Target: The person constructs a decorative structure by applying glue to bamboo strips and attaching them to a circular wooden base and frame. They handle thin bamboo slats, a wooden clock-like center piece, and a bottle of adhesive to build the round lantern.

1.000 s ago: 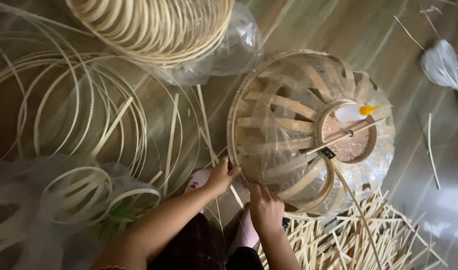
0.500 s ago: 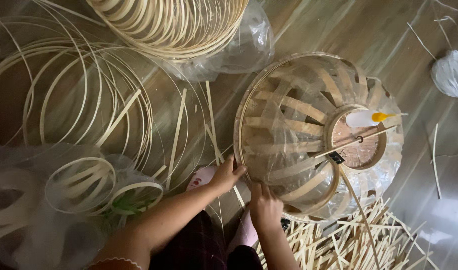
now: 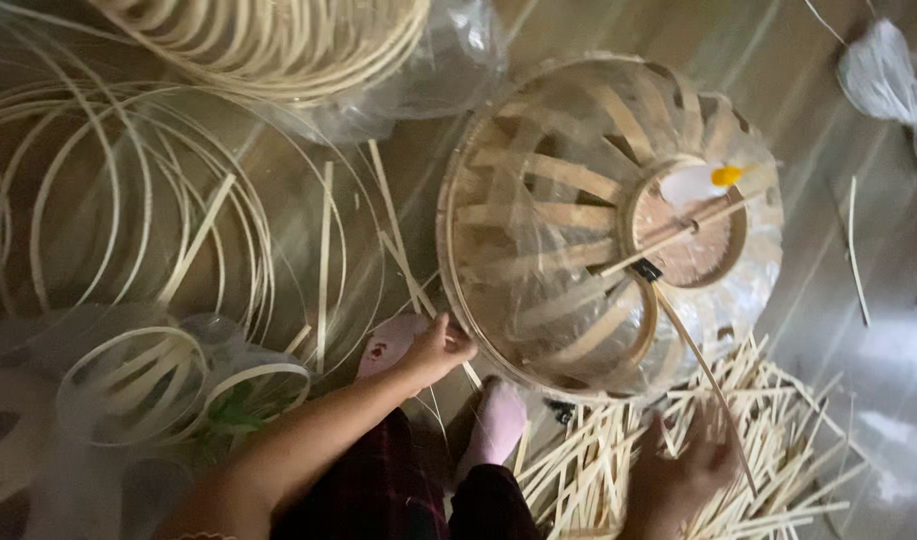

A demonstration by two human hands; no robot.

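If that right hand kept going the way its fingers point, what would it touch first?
The right hand is blurred over the pile of bamboo strips, fingers pointing up-frame. It would probably first meet more strips, then the bamboo frame's lower rim; depth is unclear.

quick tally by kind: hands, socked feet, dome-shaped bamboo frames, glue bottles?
Hands: 2 — left hand, right hand
Socked feet: 2 —
Dome-shaped bamboo frames: 1 —
Glue bottles: 1 —
Total: 6

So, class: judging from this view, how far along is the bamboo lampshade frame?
Done: most slats already curve across the domed frame. In hand: the left hand steadies its rim while the right hand reaches into the loose strips. Left: open gaps between slats.
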